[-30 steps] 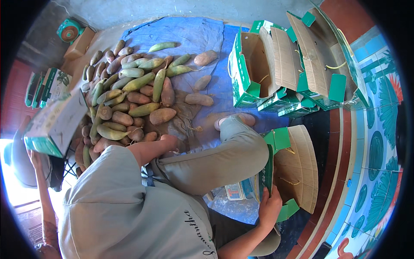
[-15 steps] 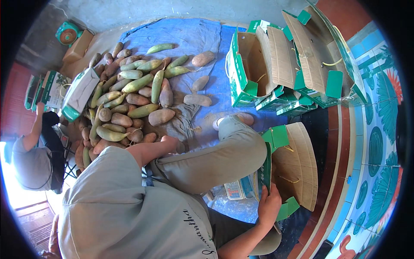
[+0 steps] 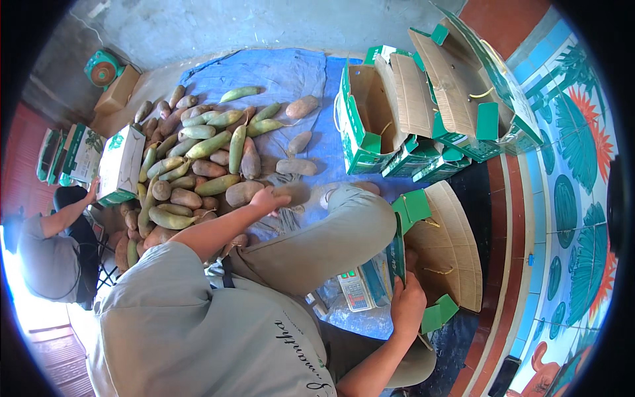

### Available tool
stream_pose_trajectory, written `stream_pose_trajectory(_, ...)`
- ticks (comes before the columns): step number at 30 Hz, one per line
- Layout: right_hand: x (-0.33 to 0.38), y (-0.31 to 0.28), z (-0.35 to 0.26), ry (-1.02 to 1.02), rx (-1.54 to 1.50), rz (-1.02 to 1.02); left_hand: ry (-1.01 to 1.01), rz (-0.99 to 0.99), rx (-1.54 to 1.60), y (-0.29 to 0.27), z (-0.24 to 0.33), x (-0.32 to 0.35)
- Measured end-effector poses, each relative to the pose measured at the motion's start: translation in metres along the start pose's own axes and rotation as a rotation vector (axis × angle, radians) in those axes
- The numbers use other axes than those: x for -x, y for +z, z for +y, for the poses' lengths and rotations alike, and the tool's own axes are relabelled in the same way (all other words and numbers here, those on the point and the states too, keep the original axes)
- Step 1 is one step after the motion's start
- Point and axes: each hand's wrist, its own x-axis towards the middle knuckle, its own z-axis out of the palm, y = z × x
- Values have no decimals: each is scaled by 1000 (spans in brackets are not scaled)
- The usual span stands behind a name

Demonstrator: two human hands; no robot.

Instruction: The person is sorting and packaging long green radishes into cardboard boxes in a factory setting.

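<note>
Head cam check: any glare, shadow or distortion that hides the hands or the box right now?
Head view: blown-out glare at the lower left edge, beside a co-worker's back; fisheye bends the tiled border at right and blackens the corners; the left hand over the pile of fruit is evenly lit and sharp, and so is the right hand gripping the green-and-brown carton.

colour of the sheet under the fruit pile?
Blue: a wrinkled blue plastic tarp spread beneath the pile of green and brown fruits, clearest in the head view.
</note>
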Motion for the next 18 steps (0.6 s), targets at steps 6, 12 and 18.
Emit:
stream_pose_trajectory(6, 4, 3, 3, -12, 51, -3, 415, 45, 327, -6, 137, 49)
stream_pose_trajectory(12, 6, 5, 3, -31, 42, 16, 966, -127, 119, 25, 225, 110)
stream_pose_trajectory(18, 8, 9, 4, -45, 65, 34, 1274, -189, -411, 90, 264, 142)
